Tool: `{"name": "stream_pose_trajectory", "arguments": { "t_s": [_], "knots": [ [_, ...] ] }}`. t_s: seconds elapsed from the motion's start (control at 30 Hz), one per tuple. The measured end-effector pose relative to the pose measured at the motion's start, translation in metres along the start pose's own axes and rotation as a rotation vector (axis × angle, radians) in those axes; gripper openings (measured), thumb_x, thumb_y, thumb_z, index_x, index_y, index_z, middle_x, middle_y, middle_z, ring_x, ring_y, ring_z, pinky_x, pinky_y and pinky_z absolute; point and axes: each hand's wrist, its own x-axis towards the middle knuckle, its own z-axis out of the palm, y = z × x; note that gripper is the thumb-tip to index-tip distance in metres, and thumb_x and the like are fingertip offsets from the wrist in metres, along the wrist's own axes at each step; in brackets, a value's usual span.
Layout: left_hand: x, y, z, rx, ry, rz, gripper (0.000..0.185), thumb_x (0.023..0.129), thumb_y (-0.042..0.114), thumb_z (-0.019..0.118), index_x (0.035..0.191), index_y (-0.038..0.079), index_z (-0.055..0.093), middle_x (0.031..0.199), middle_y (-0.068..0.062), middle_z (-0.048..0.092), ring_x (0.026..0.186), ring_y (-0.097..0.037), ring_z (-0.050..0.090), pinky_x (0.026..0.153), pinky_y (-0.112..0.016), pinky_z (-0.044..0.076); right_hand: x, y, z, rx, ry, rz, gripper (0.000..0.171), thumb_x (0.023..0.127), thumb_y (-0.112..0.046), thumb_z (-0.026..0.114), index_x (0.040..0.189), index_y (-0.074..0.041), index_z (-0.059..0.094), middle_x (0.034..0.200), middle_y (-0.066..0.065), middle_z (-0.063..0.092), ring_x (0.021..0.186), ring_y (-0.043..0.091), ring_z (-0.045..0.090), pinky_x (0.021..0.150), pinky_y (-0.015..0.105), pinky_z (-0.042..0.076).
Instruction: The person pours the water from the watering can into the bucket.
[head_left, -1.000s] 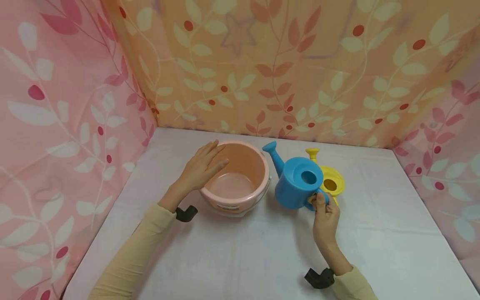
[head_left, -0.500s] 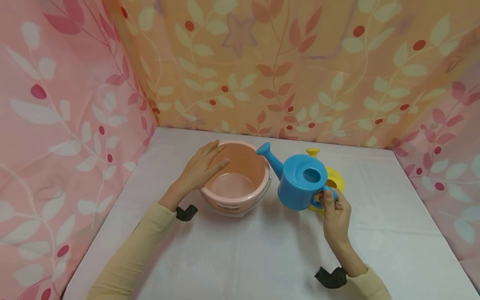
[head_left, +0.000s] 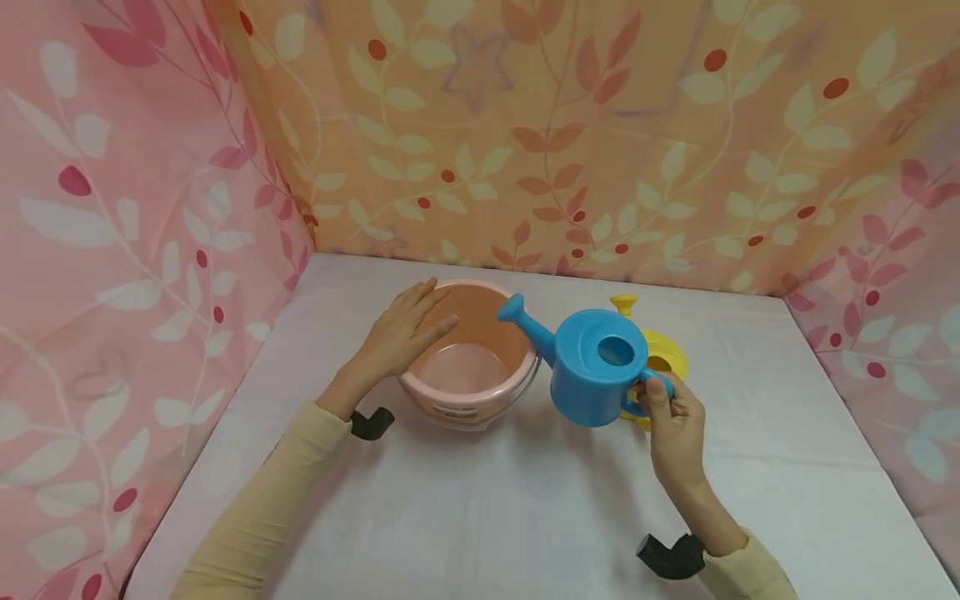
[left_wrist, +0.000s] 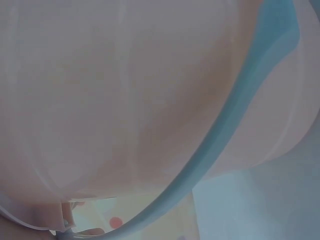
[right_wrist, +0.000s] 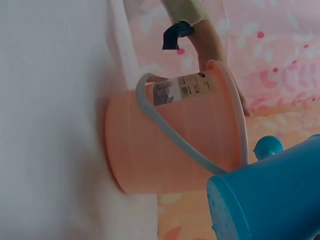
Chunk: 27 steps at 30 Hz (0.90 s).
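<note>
Over the pink bucket [head_left: 480, 354], right-hand fingers [head_left: 660, 400] seemingly curl round the tilted blue watering can's [head_left: 596, 367] handle.

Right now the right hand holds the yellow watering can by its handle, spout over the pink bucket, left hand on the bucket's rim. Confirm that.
Wrong in the colour: the head view shows the right hand holding the blue watering can. The yellow watering can stands behind it. The spout does reach over the pink bucket, left hand on its rim.

Smooth plastic watering can [head_left: 596, 367], bucket [head_left: 480, 354]
</note>
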Motion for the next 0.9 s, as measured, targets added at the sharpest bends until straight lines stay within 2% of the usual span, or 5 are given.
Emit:
{"name": "stream_pose_trajectory", "arguments": {
  "t_s": [0.2,0.4,0.7,0.9],
  "knots": [
    [0.000,-0.001,0.000,-0.003,0.000,0.008,0.070,0.089,0.068,0.031,0.146,0.028,0.028,0.155,0.003,0.014,0.142,-0.027,0.012,0.102,-0.066,0.025,0.002,-0.009,-0.002,-0.036,-0.039,0.012,0.025,0.097,-0.005,0.044,0.086,0.017,0.050,0.065,0.002,0.040,0.065,0.012,0.038,0.059,0.023,0.032],
    [0.000,0.000,0.000,-0.001,0.001,0.012,0.070,0.089,0.068,0.030,0.147,0.028,0.027,0.155,0.003,0.015,0.142,-0.027,0.012,0.102,-0.066,0.026,0.006,-0.015,-0.006,-0.139,-0.063,0.062,0.025,0.098,-0.006,0.043,0.087,0.014,0.052,0.068,0.002,0.041,0.069,0.012,0.040,0.061,0.022,0.035],
    [0.001,0.000,0.001,-0.004,0.006,0.014,0.071,0.089,0.069,0.030,0.147,0.028,0.028,0.155,0.001,0.016,0.142,-0.026,0.012,0.105,-0.063,0.023,0.014,-0.020,-0.010,-0.127,-0.144,0.024,0.025,0.098,-0.005,0.043,0.083,0.015,0.049,0.067,0.006,0.041,0.067,0.013,0.039,0.061,0.022,0.034],
    [0.001,0.001,0.000,-0.001,0.014,0.012,0.072,0.089,0.069,0.030,0.146,0.027,0.028,0.155,0.001,0.016,0.142,-0.026,0.013,0.105,-0.062,0.023,0.019,-0.023,-0.011,-0.184,-0.152,0.031,0.021,0.097,-0.006,0.045,0.083,0.006,0.055,0.069,0.006,0.045,0.071,0.013,0.041,0.063,0.021,0.037]
  ]
}}
